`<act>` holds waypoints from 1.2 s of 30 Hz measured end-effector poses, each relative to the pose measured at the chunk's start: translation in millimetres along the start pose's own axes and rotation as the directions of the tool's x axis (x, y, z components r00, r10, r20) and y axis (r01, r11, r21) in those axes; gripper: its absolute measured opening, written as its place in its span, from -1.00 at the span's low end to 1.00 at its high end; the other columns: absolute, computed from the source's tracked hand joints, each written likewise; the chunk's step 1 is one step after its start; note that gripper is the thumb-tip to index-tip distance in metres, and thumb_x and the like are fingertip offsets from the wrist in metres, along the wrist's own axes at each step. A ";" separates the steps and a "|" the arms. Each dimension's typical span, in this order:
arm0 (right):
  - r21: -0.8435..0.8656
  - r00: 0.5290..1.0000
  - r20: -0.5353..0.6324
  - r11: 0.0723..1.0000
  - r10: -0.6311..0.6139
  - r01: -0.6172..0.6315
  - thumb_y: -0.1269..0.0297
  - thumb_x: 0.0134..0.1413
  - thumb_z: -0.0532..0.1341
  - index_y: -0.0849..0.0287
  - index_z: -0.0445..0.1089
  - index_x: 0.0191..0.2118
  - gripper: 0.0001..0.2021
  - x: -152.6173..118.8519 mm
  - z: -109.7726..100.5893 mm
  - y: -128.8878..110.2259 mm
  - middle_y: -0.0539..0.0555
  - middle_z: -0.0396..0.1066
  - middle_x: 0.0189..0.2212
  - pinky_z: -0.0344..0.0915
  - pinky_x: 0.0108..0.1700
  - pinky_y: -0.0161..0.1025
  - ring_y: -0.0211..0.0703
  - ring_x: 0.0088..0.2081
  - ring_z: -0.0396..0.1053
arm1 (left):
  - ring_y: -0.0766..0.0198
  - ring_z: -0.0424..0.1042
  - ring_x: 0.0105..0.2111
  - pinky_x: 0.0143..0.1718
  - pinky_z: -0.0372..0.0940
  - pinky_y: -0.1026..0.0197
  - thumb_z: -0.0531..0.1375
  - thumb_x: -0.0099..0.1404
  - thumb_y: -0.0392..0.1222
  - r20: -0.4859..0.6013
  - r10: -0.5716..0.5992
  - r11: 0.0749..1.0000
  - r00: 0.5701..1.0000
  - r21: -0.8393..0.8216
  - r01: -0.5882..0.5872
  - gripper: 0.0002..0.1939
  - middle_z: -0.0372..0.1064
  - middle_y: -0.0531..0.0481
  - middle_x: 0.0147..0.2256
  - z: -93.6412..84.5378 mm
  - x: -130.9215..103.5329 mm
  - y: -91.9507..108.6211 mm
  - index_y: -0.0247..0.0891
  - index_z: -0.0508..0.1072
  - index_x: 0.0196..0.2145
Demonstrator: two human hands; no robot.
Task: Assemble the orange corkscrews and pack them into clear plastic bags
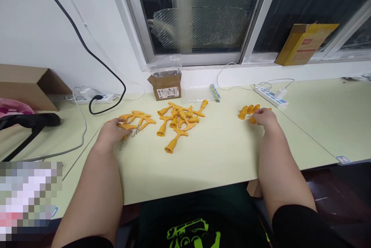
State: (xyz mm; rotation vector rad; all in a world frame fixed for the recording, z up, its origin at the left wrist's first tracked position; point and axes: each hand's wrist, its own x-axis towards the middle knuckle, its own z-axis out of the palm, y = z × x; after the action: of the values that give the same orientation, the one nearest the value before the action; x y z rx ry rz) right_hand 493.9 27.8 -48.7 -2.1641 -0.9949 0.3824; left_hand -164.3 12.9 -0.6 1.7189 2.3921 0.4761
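Observation:
At the left of the table, my left hand (111, 132) has its fingers and thumb closed round a corkscrew with an orange-yellow T-handle (128, 126). Its metal spiral points down toward me. Several like corkscrews (147, 122) lie just beyond and beside the fingers. On the right, my right hand (268, 118) is closed at a small group of bell-shaped yellow sleeves (243, 112), its fingertips on one sleeve (253, 120); they partly hide it. Between the hands lies a loose pile of corkscrews with sleeves fitted (182, 114). One of these corkscrews (174, 141) lies nearer to me.
Behind the pile stand a small open cardboard box (168, 87) and a clear plastic bag (197, 95). Power strips (271, 97) with cables lie along the wall. A black cable (87, 47) hangs at left, near a black curved stand (31, 120). The lower left corner is pixelated.

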 end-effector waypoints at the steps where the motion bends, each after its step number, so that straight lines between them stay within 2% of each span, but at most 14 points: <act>1: 0.011 1.000 -0.003 1.000 -0.010 0.010 0.40 -0.36 0.37 0.13 0.40 -0.45 -0.79 1.1 1.0 1.1 0.03 0.43 -0.49 0.34 -0.47 -0.17 -0.15 -0.51 0.33 | 0.12 0.42 -0.25 -0.27 0.28 0.18 0.47 -0.01 -0.01 0.009 -0.006 1.000 1.000 -0.006 0.006 -0.28 0.44 -0.20 -0.04 0.4 -0.2 0.3 -0.31 0.48 0.09; 7: -0.003 1.000 -0.013 1.000 0.013 -0.013 0.39 -0.32 0.39 0.12 0.40 -0.38 -0.74 -8.2 -4.4 -4.6 0.02 0.37 -0.44 0.37 -0.32 -0.07 -0.09 -0.42 0.35 | 0.12 0.44 -0.23 -0.27 0.25 0.19 0.47 0.01 -0.07 0.020 -0.015 0.999 1.000 -0.034 0.016 -0.31 0.44 -0.13 -0.05 4.8 1.4 -1.4 -0.29 0.44 0.09; 10: 0.031 0.965 -0.239 0.993 -0.103 0.114 0.26 -0.14 0.34 0.11 0.41 -0.29 -0.78 -20.6 -7.1 -17.2 0.03 0.31 -0.33 0.36 -0.20 -0.05 -0.08 -0.31 0.35 | 0.13 0.44 -0.25 -0.25 0.25 0.18 0.48 0.01 -0.08 0.044 -0.009 0.997 0.999 -0.079 0.012 -0.36 0.47 -0.11 -0.06 6.2 2.4 -2.7 -0.29 0.47 0.04; 12: 0.081 0.869 -0.430 0.948 -0.245 0.308 0.22 -0.01 0.25 0.11 0.39 -0.27 -0.84 -33.7 -2.2 -31.3 0.00 0.27 -0.35 0.34 -0.15 -0.08 -0.11 -0.30 0.32 | 0.13 0.44 -0.23 -0.23 0.25 0.18 0.47 0.01 -0.10 0.046 -0.005 0.996 0.999 -0.093 0.009 -0.39 0.48 -0.12 -0.03 5.9 2.1 -1.9 -0.30 0.48 0.02; 14: 0.130 0.793 -0.448 0.848 -0.413 0.515 0.23 0.07 0.19 0.12 0.37 -0.25 -0.87 -54.1 10.3 -49.2 -0.05 0.23 -0.44 0.33 -0.19 -0.13 -0.14 -0.37 0.29 | 0.12 0.45 -0.20 -0.22 0.24 0.18 0.46 0.01 -0.11 0.046 -0.019 0.997 0.999 -0.076 0.023 -0.43 0.50 -0.11 -0.04 4.8 1.0 0.1 -0.29 0.51 -0.01; 16: 0.190 0.723 -0.256 0.700 -0.641 0.688 0.23 0.10 0.20 0.12 0.39 -0.22 -0.86 -82.3 29.1 -68.1 -0.03 0.28 -0.44 0.35 -0.22 -0.13 -0.13 -0.39 0.31 | 0.10 0.45 -0.20 -0.22 0.24 0.17 0.45 0.02 -0.08 0.063 -0.058 0.997 0.996 -0.044 0.061 -0.48 0.52 -0.08 -0.11 3.8 -0.2 2.6 -0.27 0.54 -0.06; 17: 0.230 0.649 -0.131 0.614 -0.749 0.755 0.25 0.11 0.21 0.11 0.41 -0.17 -0.83 -98.1 39.9 -76.9 0.02 0.35 -0.39 0.36 -0.21 -0.12 -0.10 -0.34 0.35 | 0.09 0.45 -0.21 -0.22 0.25 0.16 0.45 0.02 -0.04 0.074 -0.080 0.996 0.994 -0.030 0.083 -0.49 0.52 -0.08 -0.14 3.5 -0.7 3.7 -0.25 0.55 -0.07; 20: 0.331 0.329 0.173 0.369 -0.928 0.868 0.32 0.13 0.23 0.08 0.40 0.10 -0.61 -142.3 72.7 -97.0 0.19 0.44 -0.03 0.38 0.05 0.00 0.06 0.00 0.41 | 0.02 0.47 -0.19 -0.19 0.30 0.10 0.42 0.05 0.07 0.070 -0.085 0.996 0.994 -0.025 0.087 -0.45 0.52 -0.13 -0.12 4.1 -1.5 6.3 -0.25 0.54 -0.05; 21: 0.327 0.267 0.202 0.322 -0.942 0.888 0.34 0.13 0.24 0.08 0.39 0.14 -0.57 -153.2 82.4 -101.2 0.22 0.41 0.06 0.34 0.16 0.05 0.10 0.11 0.36 | -0.01 0.47 -0.16 -0.15 0.32 0.07 0.41 0.06 0.08 0.041 -0.061 0.998 0.997 -0.028 0.062 -0.44 0.51 -0.17 -0.09 4.8 -1.8 7.4 -0.26 0.54 -0.04; 23: 0.292 0.213 0.244 0.281 -0.946 0.914 0.40 0.12 0.23 0.10 0.36 0.22 -0.49 -166.5 98.8 -106.5 0.24 0.32 0.23 0.23 0.28 0.11 0.14 0.23 0.26 | -0.06 0.46 -0.09 -0.06 0.33 0.00 0.37 0.11 0.06 -0.054 0.004 0.999 0.999 -0.047 -0.007 -0.46 0.48 -0.23 -0.02 7.0 -3.1 11.8 -0.28 0.53 -0.01; 25: 0.251 0.213 0.291 0.289 -0.933 0.924 0.46 0.12 0.22 0.10 0.34 0.25 -0.45 -169.7 109.8 -108.9 0.22 0.29 0.30 0.18 0.32 0.15 0.15 0.28 0.21 | -0.06 0.45 -0.07 0.00 0.32 -0.04 0.32 0.17 -0.01 -0.153 0.081 0.992 0.985 -0.087 -0.095 -0.53 0.48 -0.23 -0.03 10.5 -6.4 20.8 -0.29 0.54 -0.01; 28: 0.199 0.259 0.335 0.337 -0.906 0.920 0.49 0.13 0.21 0.10 0.39 0.19 -0.51 -163.8 116.0 -109.2 0.20 0.41 0.20 0.20 0.28 0.17 0.16 0.24 0.24 | 0.00 0.45 -0.09 0.02 0.33 0.00 0.25 0.23 -0.04 -0.232 0.271 0.939 0.934 -0.149 -0.310 -0.63 0.48 -0.17 -0.11 19.6 -16.2 44.0 -0.25 0.56 -0.06; 32: 0.193 0.330 0.341 0.409 -0.880 0.892 0.50 0.10 0.22 0.12 0.43 0.10 -0.58 -153.1 111.3 -104.4 0.21 0.46 0.00 0.30 0.16 0.06 0.10 0.05 0.36 | 0.04 0.43 -0.06 0.07 0.30 0.03 0.19 0.31 -0.05 -0.219 0.587 0.755 0.780 -0.202 -0.624 -0.73 0.47 -0.13 -0.17 36.4 -36.4 81.3 -0.21 0.56 -0.12; 36: 0.331 0.455 0.339 0.557 -0.823 0.762 0.45 0.02 0.24 0.12 0.44 0.00 -0.63 -143.0 104.1 -97.4 0.11 0.44 -0.11 0.39 -0.07 -0.12 -0.09 -0.21 0.41 | 0.06 0.42 -0.05 0.06 0.30 0.02 0.17 0.37 -0.09 -0.206 0.746 0.583 0.634 -0.257 -0.770 -0.77 0.48 -0.12 -0.13 48.5 -54.4 106.5 -0.16 0.56 -0.12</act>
State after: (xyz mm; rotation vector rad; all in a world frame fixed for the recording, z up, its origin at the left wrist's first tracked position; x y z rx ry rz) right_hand 292.6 14.5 -56.2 -1.2388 -2.0658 0.4752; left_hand -36.5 0.3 -12.4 2.5112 1.3355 0.9863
